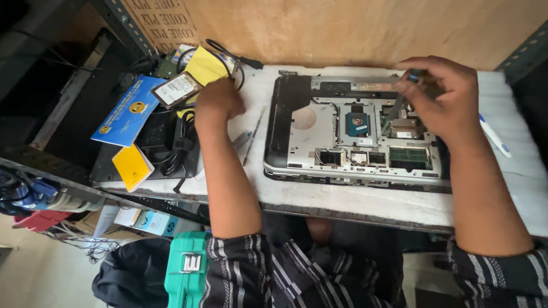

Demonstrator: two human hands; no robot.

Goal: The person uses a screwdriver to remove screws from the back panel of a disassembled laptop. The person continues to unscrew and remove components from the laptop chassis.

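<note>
Striped sleeves fill the bottom of my view. My right hand, upper right, is closed around a screwdriver, tip down in the open laptop at the middle. My left hand, upper left, rests near a yellow cloth; I cannot tell its grip.

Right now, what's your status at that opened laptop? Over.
Right hand gripping blue-handled screwdriver, tip down in opened laptop. Left hand resting on white bench beside hard drive. Loose tools lie left of laptop.
</note>
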